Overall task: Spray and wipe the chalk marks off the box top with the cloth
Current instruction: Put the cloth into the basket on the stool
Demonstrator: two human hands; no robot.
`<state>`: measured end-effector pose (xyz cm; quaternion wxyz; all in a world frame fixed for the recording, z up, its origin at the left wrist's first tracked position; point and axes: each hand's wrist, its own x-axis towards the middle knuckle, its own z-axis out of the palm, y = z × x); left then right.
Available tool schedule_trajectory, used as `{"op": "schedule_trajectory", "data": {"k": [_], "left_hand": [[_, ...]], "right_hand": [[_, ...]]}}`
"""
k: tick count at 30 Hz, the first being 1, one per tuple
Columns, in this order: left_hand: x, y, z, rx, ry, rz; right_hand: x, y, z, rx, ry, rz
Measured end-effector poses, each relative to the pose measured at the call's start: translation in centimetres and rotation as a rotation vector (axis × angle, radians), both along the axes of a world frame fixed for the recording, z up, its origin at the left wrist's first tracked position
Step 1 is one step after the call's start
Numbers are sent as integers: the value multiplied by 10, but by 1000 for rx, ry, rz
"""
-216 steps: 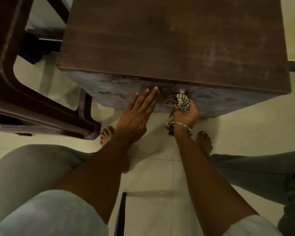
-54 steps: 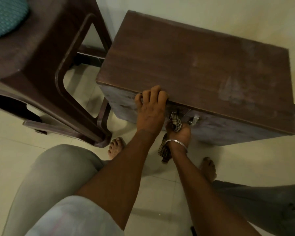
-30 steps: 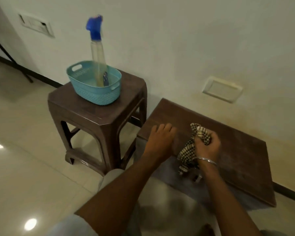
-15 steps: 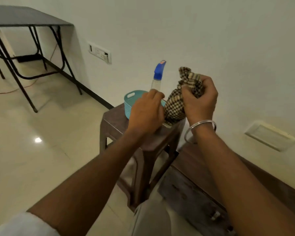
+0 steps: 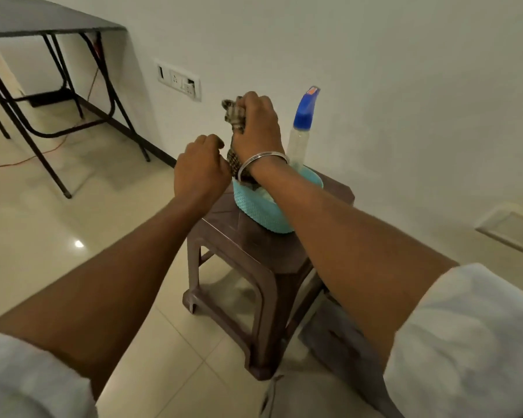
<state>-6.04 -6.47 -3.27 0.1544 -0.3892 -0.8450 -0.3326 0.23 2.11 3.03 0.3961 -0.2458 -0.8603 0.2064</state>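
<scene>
Cloth: checked cloth (image 5: 232,116) is bunched in the right hand (image 5: 255,125), raised above the blue basket (image 5: 260,211); its lower end hangs toward the basket's near rim.
Right fingers: curled tight round the cloth's upper part; a metal bangle (image 5: 261,158) sits on the wrist.
Left hand: the left hand (image 5: 201,170) is just left of the hanging cloth with its fingers curled. Whether they pinch the cloth or hold nothing cannot be told.
Spray bottle: the spray bottle (image 5: 299,137) stands upright in the far right of the basket, untouched, just right of the right wrist.
Basket: rests on top of the brown stool (image 5: 254,254), toward its far side.
Box: only a dark part of the box (image 5: 341,342) shows near right, below the right forearm. Its top is out of view, so the chalk marks cannot be checked.
Step in hand: both hands work at the basket, not at the box. This looks like either fetching the spray or putting the cloth away.
Next move: to spray, the left hand should grip the bottle's neck, lift it clear of the rim and aim at the box top. To finish, the cloth goes down beside the bottle.
Risk: the tall, narrow bottle probably tips if the wrist brushes it.
</scene>
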Motion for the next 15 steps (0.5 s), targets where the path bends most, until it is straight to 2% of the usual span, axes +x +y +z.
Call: {"op": "schedule_trajectory", "data": {"k": [5, 9, 12, 15], "left_hand": [[-12, 19, -21, -109, -10, -113], [-13, 32, -20, -203, 51, -191], [-8, 37, -17, -278, 77, -215], [-4, 36, -14, -276, 72, -230]], "right_hand": [[-1, 20, -24, 64, -384, -182], [7, 26, -29, 197, -733, -162], [8, 24, -36, 208, -829, -102], [9, 21, -36, 230, -819, -81]]}}
